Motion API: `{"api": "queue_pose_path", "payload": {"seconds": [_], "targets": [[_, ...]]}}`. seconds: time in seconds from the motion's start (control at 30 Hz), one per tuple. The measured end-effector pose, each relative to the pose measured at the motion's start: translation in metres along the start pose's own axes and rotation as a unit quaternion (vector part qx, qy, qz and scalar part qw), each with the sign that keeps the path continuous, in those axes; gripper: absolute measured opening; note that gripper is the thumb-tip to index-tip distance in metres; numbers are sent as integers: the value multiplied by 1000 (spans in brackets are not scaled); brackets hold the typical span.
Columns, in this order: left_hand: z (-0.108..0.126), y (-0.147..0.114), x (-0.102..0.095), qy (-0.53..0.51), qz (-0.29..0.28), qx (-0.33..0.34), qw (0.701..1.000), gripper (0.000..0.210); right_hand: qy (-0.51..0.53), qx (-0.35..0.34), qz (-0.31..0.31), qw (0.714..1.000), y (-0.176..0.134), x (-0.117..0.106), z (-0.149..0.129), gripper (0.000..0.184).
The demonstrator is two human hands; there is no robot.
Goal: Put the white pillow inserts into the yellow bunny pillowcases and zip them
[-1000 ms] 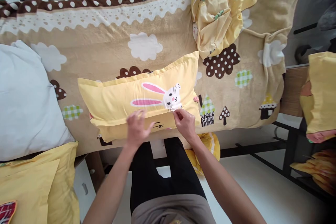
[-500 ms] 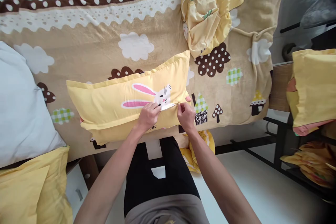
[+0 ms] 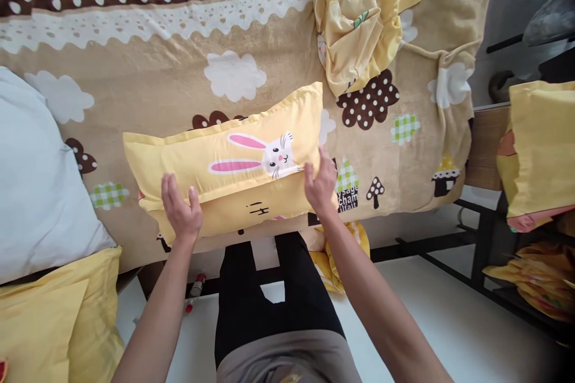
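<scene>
Between left hand (image 3: 182, 206) and right hand (image 3: 321, 184), both with fingers apart: rectangular yellow rabbit-printed fabric pillow (image 3: 229, 182), supported beneath by tan, cloud-patterned plush blanket (image 3: 157, 78). Probably flanked at both ends for steadiness.

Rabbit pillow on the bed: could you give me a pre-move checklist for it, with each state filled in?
1. Rabbit pillow has its rabbit print facing up: ok.
2. Surface smooth throughout: not ok; a crease or overlap runs between the rabbit and the "Hi" lettering.
3. Left hand at the pillow's near left part: ok, fingers and thumb spread.
4. Right hand gripping the right end firmly: cannot tell; it is there, but pressure does not show.
5. White pillow apart from it: ok.
6. Underside in order: cannot tell, hidden.
</scene>
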State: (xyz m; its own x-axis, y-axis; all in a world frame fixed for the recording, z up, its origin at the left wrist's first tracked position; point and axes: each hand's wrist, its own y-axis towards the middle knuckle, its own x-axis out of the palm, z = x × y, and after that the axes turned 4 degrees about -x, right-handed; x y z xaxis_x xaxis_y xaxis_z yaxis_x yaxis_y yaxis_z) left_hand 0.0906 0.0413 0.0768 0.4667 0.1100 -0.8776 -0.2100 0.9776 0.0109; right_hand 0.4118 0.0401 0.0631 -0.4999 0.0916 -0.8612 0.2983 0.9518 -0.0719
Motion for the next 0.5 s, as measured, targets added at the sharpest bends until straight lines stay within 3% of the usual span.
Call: {"api": "queue_pose_path", "payload": {"seconds": [0.07,0.13,0.23,0.3,0.37,0.43,0.5], "targets": [[-15,-4,3,40,-23,-51,998,70,-23,-88,-82,993,3,21,-31,58],[-28,-14,11,73,-54,-98,991,71,-33,-195,-174,965,2,40,-49,59],[-56,-35,18,82,-56,-187,977,72,-51,-266,-236,933,-4,50,-29,61],[-82,-47,13,43,-50,-283,957,74,-78,-210,-231,947,-10,45,8,62],[-107,-52,1,1,-45,-363,931,70,-88,-105,-226,964,-15,34,50,60],[-122,-49,-16,-11,-23,-407,913,65,-69,-5,-216,974,-19,22,79,57],[-121,-39,-30,-5,31,-402,915,66,-48,56,-164,984,-20,15,86,61]]}}
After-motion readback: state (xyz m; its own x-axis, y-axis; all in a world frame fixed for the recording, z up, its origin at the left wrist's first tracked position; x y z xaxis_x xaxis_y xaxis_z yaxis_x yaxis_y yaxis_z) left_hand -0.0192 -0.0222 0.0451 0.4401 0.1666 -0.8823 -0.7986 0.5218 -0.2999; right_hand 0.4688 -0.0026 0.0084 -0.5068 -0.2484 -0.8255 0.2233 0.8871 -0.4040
